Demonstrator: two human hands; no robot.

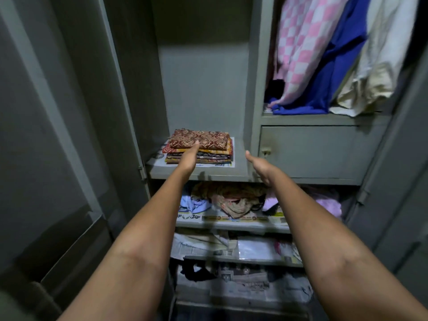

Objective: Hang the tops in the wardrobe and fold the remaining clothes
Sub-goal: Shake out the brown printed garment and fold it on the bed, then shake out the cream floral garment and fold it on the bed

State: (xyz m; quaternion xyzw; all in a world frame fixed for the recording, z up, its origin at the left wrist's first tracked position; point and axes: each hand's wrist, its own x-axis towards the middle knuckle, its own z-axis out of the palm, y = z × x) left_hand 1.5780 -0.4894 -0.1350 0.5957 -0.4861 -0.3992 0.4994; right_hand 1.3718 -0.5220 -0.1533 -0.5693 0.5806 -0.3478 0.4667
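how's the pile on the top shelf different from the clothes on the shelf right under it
The folded stack is flat, squared and neatly layered; the crumpled clothes lie loose and tangled. The stack fills only the shelf's left part, while the heap spreads across its shelf. The left hand touches the stack; nothing touches the heap. Both sit on newspaper lining.

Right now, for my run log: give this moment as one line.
left hand: open, touching folded stack | right hand: open, empty | stack: on shelf
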